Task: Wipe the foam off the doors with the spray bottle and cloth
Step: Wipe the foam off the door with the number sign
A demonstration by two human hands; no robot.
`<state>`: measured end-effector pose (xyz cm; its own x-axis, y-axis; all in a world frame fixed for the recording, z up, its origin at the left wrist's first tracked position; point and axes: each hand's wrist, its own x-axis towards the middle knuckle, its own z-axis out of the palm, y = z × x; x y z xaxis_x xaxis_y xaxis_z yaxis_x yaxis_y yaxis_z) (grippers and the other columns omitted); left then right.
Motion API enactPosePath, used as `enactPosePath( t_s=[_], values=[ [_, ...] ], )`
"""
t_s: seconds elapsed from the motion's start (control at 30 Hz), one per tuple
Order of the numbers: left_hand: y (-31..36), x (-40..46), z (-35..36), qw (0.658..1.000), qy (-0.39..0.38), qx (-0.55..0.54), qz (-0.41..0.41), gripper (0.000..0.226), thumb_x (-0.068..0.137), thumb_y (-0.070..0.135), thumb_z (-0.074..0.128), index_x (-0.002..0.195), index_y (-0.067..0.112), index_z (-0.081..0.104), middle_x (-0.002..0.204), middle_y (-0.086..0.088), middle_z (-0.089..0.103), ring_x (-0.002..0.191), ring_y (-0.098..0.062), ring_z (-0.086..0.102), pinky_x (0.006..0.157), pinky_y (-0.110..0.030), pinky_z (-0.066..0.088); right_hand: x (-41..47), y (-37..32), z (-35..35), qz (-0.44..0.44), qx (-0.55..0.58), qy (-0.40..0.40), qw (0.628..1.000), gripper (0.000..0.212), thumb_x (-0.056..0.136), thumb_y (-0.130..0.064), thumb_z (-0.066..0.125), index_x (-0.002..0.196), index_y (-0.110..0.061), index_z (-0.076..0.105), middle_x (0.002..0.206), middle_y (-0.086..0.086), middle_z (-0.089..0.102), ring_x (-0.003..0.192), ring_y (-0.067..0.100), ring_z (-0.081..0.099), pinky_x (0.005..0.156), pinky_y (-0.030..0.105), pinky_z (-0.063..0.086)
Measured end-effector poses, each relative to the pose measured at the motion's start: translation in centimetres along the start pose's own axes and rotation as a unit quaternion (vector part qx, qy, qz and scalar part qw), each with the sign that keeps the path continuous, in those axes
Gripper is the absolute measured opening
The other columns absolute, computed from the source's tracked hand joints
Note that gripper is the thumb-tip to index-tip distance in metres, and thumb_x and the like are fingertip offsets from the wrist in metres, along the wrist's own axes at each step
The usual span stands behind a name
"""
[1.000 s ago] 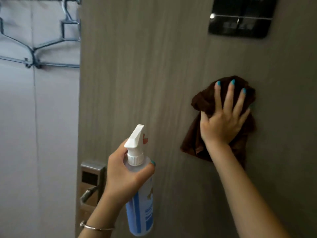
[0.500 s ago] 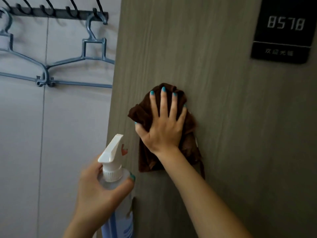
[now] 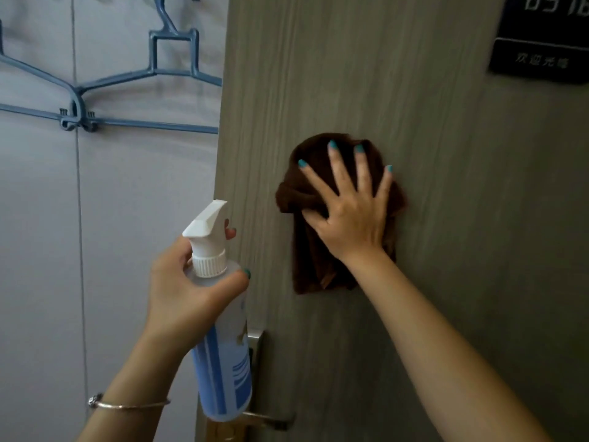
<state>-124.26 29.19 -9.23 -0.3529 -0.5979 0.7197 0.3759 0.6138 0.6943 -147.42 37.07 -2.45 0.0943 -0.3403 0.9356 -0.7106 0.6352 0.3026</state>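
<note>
Head view: right hand [image 3: 349,218] flat, fingers spread, pressing brown cloth [image 3: 318,263] on grey door [image 3: 446,250]. Left hand [image 3: 188,291] wrapped round spray bottle [image 3: 223,355], near door edge, above handle [image 3: 264,421]. No foam seen here. Could slip: loose cloth tail hanging down, may bunch up and miss spots. Could spray the wall by mistake, with nozzle so close to the edge.

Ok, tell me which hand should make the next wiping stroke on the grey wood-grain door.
Right. The right hand already presses the dark brown cloth flat against the grey wood-grain door, fingers spread. The left hand is occupied gripping the white-topped blue spray bottle, off the door.
</note>
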Motion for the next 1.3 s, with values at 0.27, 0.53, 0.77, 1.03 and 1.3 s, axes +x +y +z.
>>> enactPosePath(
  t_s=[0.27, 0.53, 0.77, 1.03, 1.3],
  values=[
    [-0.6, -0.8, -1.7, 1.0, -0.011, 0.006, -0.006, 0.049, 0.054, 0.049, 0.066, 0.1, 0.034, 0.059, 0.103, 0.026, 0.066, 0.087, -0.002, 0.065, 0.069, -0.025, 0.047, -5.8, 9.6, -2.5, 0.227, 0.01, 0.023, 0.974, 0.071, 0.088, -0.045, 0.047, 0.154, -0.031, 0.029, 0.163, 0.005, 0.022, 0.149, 0.033, 0.02, 0.113, 0.06, 0.022],
    [-1.3, -2.0, -3.5, 1.0, -0.015, 0.006, 0.006, 0.049, 0.058, 0.044, 0.066, 0.106, 0.033, 0.06, 0.104, 0.019, 0.067, 0.087, -0.008, 0.065, 0.068, -0.018, 0.053, -6.2, 3.4, -1.0, 0.394, 0.016, 0.08, 0.916, 0.065, 0.092, -0.052, 0.05, 0.151, -0.03, 0.037, 0.161, 0.007, 0.026, 0.149, 0.034, 0.022, 0.113, 0.058, 0.025],
    [-2.7, -4.5, -3.7, 1.0, -0.012, 0.017, 0.0, 0.046, 0.061, 0.042, 0.067, 0.106, 0.035, 0.059, 0.101, 0.013, 0.066, 0.086, -0.012, 0.065, 0.071, -0.015, 0.054, -7.4, -6.7, 2.1, 0.074, 0.005, 0.0, 0.997, 0.066, 0.086, -0.062, 0.055, 0.147, -0.04, 0.043, 0.157, 0.004, 0.037, 0.144, 0.036, 0.029, 0.111, 0.059, 0.023],
    [-2.3, -8.5, -3.1, 0.998, -0.042, 0.048, -0.019, 0.036, 0.069, 0.026, 0.07, 0.102, 0.03, 0.057, 0.101, 0.005, 0.066, 0.086, -0.013, 0.066, 0.074, -0.027, 0.054, -14.3, -4.1, 2.4, -0.081, -0.003, -0.044, 0.996, 0.067, 0.086, -0.052, 0.06, 0.148, -0.041, 0.039, 0.155, 0.001, 0.04, 0.142, 0.032, 0.027, 0.113, 0.056, 0.021],
    [-2.9, -11.8, -0.7, 0.994, -0.081, 0.06, -0.05, 0.043, 0.073, 0.022, 0.069, 0.109, 0.001, 0.059, 0.1, -0.007, 0.066, 0.081, -0.029, 0.065, 0.073, -0.051, 0.053, -21.8, 3.1, 0.9, -0.023, -0.046, -0.042, 0.998, 0.063, 0.091, -0.058, 0.057, 0.148, -0.04, 0.04, 0.152, 0.004, 0.044, 0.14, 0.035, 0.035, 0.109, 0.058, 0.03]
  ],
)
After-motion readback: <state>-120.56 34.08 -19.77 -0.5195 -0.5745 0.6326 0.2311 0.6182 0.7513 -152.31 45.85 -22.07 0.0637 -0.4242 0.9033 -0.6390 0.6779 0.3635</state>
